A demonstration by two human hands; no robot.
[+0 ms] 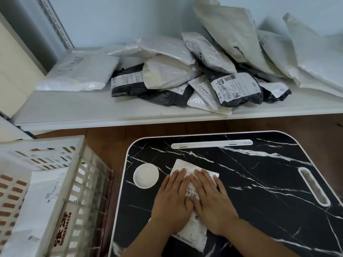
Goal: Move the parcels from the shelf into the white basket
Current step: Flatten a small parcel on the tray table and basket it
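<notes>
Obs., head view. I have one white parcel (193, 227) lying flat on the black marbled surface (259, 182), just right of the round white recess (146, 175) set into that surface. Both hands are on top of it, palms down.

Left hand (173, 199): flat, fingers extended and close together, pointing away from me toward the shelf (74, 108). It covers the parcel's left half. Right hand (209, 201): same pose, fingers angled slightly left, covering the right half. The inner edges of the two hands touch or nearly touch over the printed label. Neither grip is closed on anything; both are spread open and pressing or resting, not clamped.

Handling judgement: the parcel looks like a thin poly mailer, soft, light, probably a flexible content since it lies flat under the palms. The film looks smooth and may slide on the glossy surface. I would take it by a long edge, thumb under and fingers over, near the end closest to me where it shows past the wrists. A pinch at one corner would likely let it droop.

The white basket (74, 164) stands left of the recess, off the surface, with a white parcel (37, 210) inside. Beyond the recess, on the shelf, a heap of black and white parcels (185, 76) remains, so the task looks early to midway
</notes>
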